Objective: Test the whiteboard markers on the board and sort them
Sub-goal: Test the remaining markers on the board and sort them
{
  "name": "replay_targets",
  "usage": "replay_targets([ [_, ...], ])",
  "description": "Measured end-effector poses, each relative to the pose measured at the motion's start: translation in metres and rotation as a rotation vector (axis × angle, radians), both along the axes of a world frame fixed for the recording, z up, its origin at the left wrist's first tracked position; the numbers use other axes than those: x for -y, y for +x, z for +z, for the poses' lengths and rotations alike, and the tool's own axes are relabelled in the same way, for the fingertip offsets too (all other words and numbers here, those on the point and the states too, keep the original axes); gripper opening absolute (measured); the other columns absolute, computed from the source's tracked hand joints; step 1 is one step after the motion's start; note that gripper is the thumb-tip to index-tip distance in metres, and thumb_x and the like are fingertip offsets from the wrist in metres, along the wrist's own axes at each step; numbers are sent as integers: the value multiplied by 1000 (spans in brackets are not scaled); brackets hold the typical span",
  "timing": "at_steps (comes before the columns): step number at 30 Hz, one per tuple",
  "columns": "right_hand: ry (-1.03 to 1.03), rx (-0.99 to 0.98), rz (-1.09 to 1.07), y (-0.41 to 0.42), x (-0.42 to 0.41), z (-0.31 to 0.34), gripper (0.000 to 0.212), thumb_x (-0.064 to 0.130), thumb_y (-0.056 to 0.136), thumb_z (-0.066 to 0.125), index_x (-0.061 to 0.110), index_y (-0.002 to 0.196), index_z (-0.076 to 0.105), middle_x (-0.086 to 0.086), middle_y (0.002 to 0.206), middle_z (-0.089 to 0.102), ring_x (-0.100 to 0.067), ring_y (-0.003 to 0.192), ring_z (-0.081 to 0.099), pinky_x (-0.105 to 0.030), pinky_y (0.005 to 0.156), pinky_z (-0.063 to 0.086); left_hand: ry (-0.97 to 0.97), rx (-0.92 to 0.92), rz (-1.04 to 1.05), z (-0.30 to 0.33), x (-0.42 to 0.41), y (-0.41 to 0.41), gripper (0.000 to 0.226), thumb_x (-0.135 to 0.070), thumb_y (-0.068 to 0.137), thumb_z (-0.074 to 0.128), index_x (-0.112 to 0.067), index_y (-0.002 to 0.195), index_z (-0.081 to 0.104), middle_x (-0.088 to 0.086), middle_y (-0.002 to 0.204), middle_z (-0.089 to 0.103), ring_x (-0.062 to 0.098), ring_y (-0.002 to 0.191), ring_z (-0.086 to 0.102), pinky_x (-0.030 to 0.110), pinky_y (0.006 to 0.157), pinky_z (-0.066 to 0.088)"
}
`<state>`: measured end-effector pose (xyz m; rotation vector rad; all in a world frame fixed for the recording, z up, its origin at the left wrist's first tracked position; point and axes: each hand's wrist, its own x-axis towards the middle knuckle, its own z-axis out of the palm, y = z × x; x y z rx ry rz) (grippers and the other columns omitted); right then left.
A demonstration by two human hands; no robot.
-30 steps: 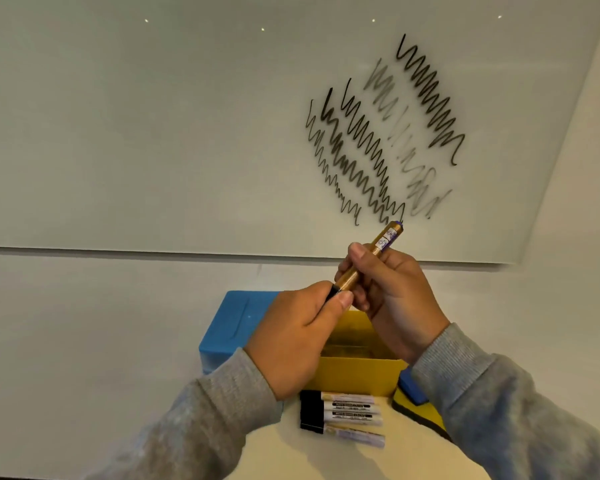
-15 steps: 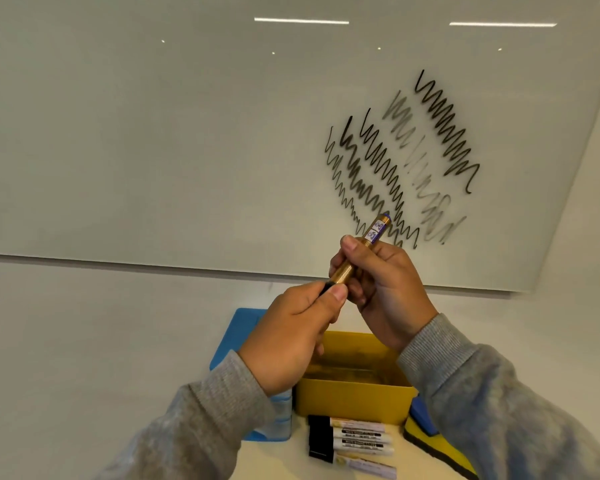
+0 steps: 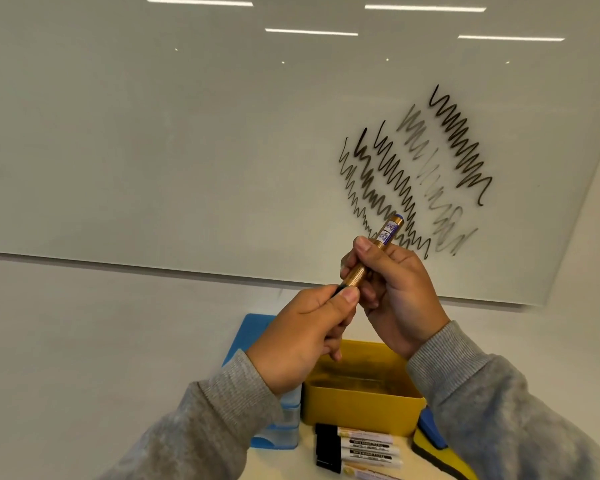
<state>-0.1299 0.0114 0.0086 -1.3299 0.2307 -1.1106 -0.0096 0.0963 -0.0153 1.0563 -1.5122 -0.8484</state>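
Both hands raised slightly higher against the scribbled white glass board [image 3: 187, 150]; right hand [image 3: 395, 292] gripping slim gold marker [image 3: 374, 254] tilted up-right; left hand [image 3: 302, 337] pinching its dark lower end

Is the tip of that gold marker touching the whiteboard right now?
No, the gold marker is held between the left hand and right hand, in front of the white board, not against it.

I see a plain white wall [image 3: 84, 341], a cream tabletop [image 3: 291, 465], ceiling light strips reflected [image 3: 310, 31] above
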Motion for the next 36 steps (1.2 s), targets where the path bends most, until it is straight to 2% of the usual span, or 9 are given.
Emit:
replay_targets([
  [7, 11, 18, 14, 3, -1, 0, 23, 24, 88, 62, 3, 80, 57, -12, 71, 59, -7, 38, 38, -15, 38, 32, 31, -111, -67, -5, 3, 3, 39, -45, 99, 48, -14, 76, 49, -7, 57, 33, 9, 47, 34, 27, 59, 47],
  [10, 10, 21, -23, 3, 2, 2, 21, 22, 87, 64, 7, 76, 55, -8, 68, 57, -10, 47, 45, -18, 46, 37, 40, -72, -63, -6, 3, 3, 39, -44, 102, 44, -15, 76, 49, -6, 59, 34, 9, 49, 35, 28, 60, 47],
  [14, 229, 153, 124, 2, 7, 11, 25, 27, 94, 61, 15, 75, 50, -1, 70, 42, -15, 67, 46, -30, 72, 39, -117, 343, 247, -9, 2, 4, 34, -44, 102, 40, -28, 74, 49, -12, 56, 45, 8, 54, 42, 33, 58, 42],
  [16, 405, 192, 198, 3, 5, 18, 35, 32, 98, 56, 18, 69, 44, 3, 63, 34, -13, 59, 41, -27, 64, 39, -193, 516, 345, -10, 0, 5, 34, -53, 99, 34, -34, 73, 44, -11, 56, 46, 7, 52, 43, 29, 55, 39],
  [19, 534, 202, 194, 1, -1, 33, 48, 34, 99, 55, 22, 58, 33, 6, 53, 20, -10, 46, 22, -23, 49, 24, -301, 763, 468, -9, -3, -3, 35, -60, 94, 19, -36, 79, 39, -9, 63, 48, 10, 57, 49, 24, 54, 34],
  [23, 496, 215, 161, 5, -4, 42, 54, 32, 100, 53, 24, 52, 30, 9, 48, 15, -8, 40, 13, -22, 39, 14, -364, 621, 424, -12, -1, -6, 39, -62, 96, 22, -34, 82, 46, -10, 65, 51, 10, 60, 52, 28, 56, 42],
  [28, 431, 542, 40, -42, 28, 72, 50, 27, 101, 50, 26, 58, 24, 10, 47, 16, -7, 39, 14, -21, 36, 17, -328, 473, 277, -16, -2, 11, 40, -54, 101, 37, -31, 69, 41, -11, 59, 42, 6, 55, 41, 37, 58, 38],
  [32, 342, 378, 72, -60, 35, 66, 48, 30, 100, 52, 25, 60, 25, 9, 49, 16, -8, 42, 17, -22, 41, 21, -289, 361, 315, -16, 7, 24, 46, -53, 99, 40, -17, 72, 44, -10, 61, 41, 5, 58, 41, 38, 60, 40],
  [36, 314, 294, 46, -54, 35, 44, 42, 28, 99, 54, 21, 62, 34, 5, 55, 24, -10, 49, 28, -24, 50, 32, -305, 356, 343, -21, 11, 20, 50, -61, 94, 41, -15, 74, 44, -8, 60, 39, 7, 58, 41, 43, 61, 40],
])
